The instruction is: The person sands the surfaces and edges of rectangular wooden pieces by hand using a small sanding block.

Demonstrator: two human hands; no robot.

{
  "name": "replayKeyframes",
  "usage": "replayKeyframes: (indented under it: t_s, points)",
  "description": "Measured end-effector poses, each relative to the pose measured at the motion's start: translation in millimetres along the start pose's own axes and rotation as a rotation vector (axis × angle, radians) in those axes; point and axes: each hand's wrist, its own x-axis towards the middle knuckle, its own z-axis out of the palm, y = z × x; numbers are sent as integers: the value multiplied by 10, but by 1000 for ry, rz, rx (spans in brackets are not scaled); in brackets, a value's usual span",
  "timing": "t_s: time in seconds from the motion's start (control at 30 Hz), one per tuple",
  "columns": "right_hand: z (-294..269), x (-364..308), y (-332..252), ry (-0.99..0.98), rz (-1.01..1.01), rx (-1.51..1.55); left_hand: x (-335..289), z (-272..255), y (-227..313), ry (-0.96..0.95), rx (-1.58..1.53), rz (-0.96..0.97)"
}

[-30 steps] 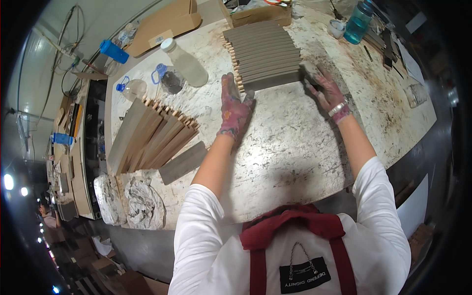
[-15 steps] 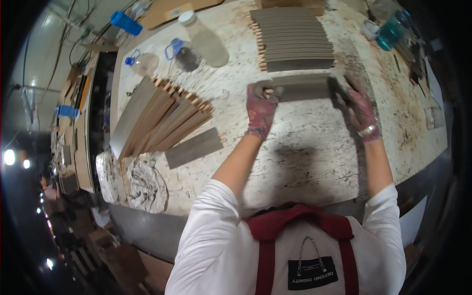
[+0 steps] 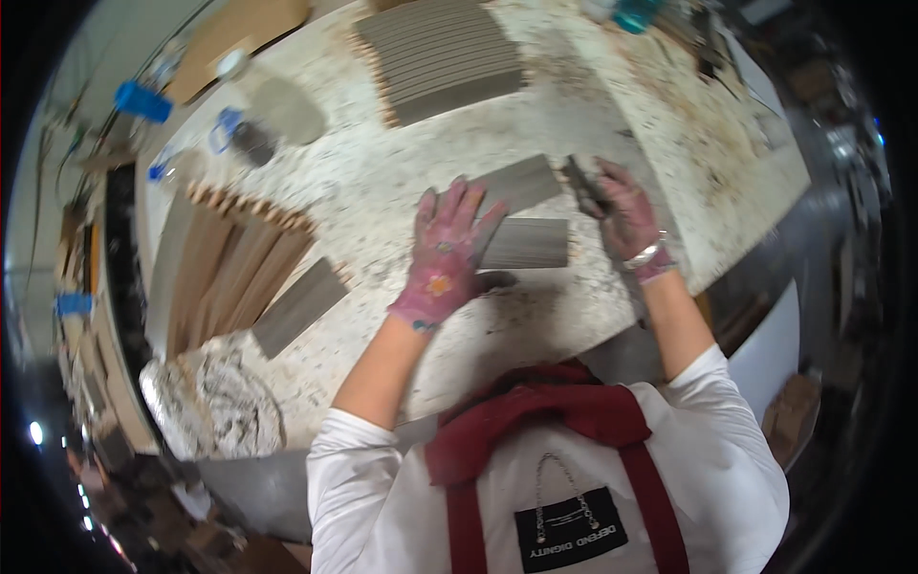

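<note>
My left hand (image 3: 442,256), in a pink floral glove, is spread flat with its fingers apart. Its fingertips overlap the left ends of two short grey slats: one slat (image 3: 524,184) lies tilted, and the other slat (image 3: 528,251) lies nearer to me. Whether the fingers press on them or hover is hard to tell. To the right of the slats my gloved right hand (image 3: 626,212) is closed around a dark, narrow block-like piece (image 3: 581,187), blurred and partly covered by the fingers. It is apart from both slats.
A neat stack of grey slats (image 3: 445,62) with peg ends stands at the back. Fanned slats (image 3: 225,273) and a single slat (image 3: 301,306) lie left, near crumpled plastic wrap (image 3: 225,402). Bottles, including a tall one (image 3: 287,107), stand back left on the stained white table (image 3: 363,249).
Both hands held one slat near the stack; now the left lies spread over two slats nearer me. The right has moved off with the dark piece. The view has shifted right.
</note>
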Motion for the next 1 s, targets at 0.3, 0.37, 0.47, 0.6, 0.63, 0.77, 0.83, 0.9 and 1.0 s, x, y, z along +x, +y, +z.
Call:
replayKeyframes:
  t_s: [0.3,0.37,0.47,0.6,0.63,0.77,0.83,0.9,1.0]
  points:
    - [-149,-703,23,135,22,-216,-203,83,365,-187,22,14]
    - [-164,-773,39,99,-36,-345,-328,260,491,-129,-58,-15]
    - [-63,-873,-59,39,-62,-511,-367,342,570,-14,-12,-38]
    - [-43,-854,68,50,-190,-732,-367,353,598,0,-28,-64]
    - [-27,-864,57,43,-214,-813,-370,358,596,-1,-31,-63]
    - [106,-995,-13,61,-316,-1019,-378,406,597,29,-13,-67]
    - [145,-1164,-42,64,-309,-1044,-371,405,605,34,-1,-69]
    - [48,-1379,-48,9,-321,-1106,-373,387,606,14,-10,-77]
    - [-130,-1666,-200,-81,-221,-1078,-293,285,574,-103,-104,-131]
